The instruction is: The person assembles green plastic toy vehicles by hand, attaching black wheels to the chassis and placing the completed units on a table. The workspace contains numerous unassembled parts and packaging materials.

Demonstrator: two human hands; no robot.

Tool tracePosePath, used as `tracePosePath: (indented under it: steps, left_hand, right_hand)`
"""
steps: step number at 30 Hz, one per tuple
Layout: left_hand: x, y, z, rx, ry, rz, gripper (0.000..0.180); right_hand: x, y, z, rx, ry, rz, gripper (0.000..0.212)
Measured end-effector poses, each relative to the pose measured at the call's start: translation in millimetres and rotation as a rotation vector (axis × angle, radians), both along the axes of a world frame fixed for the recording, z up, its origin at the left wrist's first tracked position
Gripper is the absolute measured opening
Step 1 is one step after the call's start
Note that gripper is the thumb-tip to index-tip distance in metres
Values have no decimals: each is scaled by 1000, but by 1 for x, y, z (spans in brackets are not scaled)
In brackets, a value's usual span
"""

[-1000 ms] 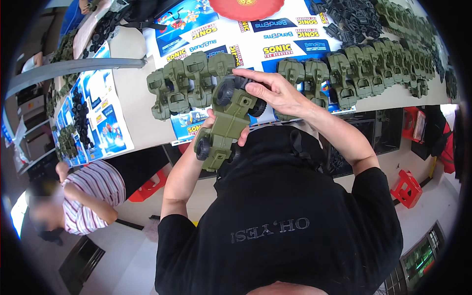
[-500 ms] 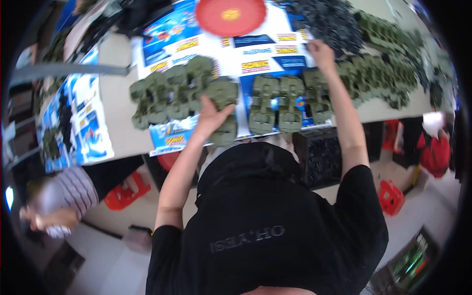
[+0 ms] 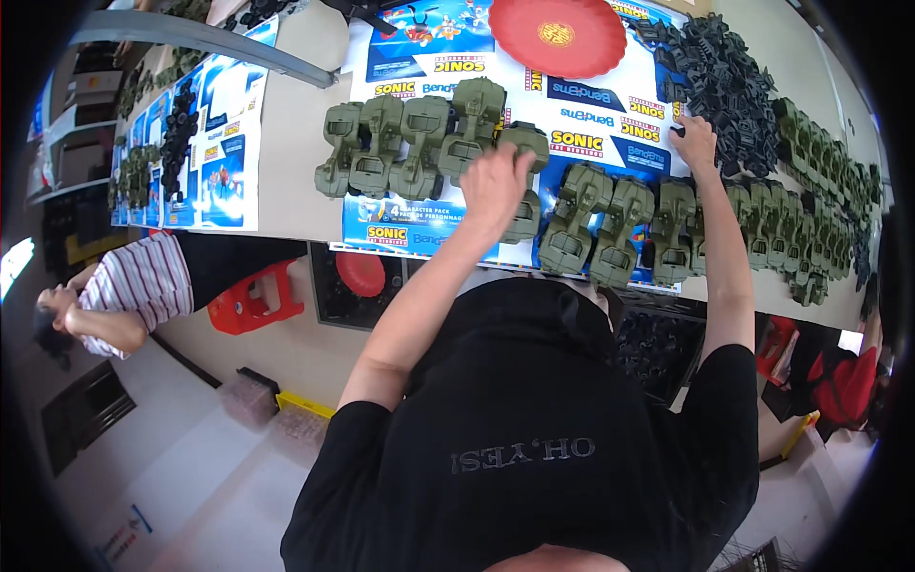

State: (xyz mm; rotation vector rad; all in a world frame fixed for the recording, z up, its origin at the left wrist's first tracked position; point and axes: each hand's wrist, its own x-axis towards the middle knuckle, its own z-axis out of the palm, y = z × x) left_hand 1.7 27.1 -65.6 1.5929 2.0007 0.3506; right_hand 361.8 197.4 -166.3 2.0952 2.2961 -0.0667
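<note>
Green plastic toy-vehicle bodies [image 3: 624, 234] lie in rows along the near side of the table. My left hand [image 3: 491, 191] is over the left row, its fingers apart beside a green body [image 3: 523, 139] at that row's right end. Part of this body is hidden under the hand. Farther right, my right hand [image 3: 698, 148] is at the left edge of a heap of small black plastic parts [image 3: 729, 91]. Its thumb and fingers pinch a small black part [image 3: 679, 132], whose exact shape is too small to tell.
Printed blue-and-white sheets [image 3: 581, 114] cover the tabletop. A red scalloped plate [image 3: 558, 43] sits at the back, and more green bodies [image 3: 810, 143] stand at the right. A grey metal bar [image 3: 219, 43] crosses the upper left. Another person [image 3: 143, 286] in a striped shirt is at the left.
The whole view has shifted, so the table sits farther right. My left hand has moved leftward off the middle of the green body. A small black part now shows in my right fingertips.
</note>
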Motion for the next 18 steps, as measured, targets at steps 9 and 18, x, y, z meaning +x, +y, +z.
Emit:
tracePosePath:
  steps: [9, 18]
  left_hand:
    - [-43, 61, -65, 97, 532, 113, 45]
    - [-73, 37, -9, 520, -44, 43, 35]
  right_hand:
    - [-39, -37, 50, 282, 823, -129, 30]
    - [-107, -115, 99, -176, 1994, -550, 26]
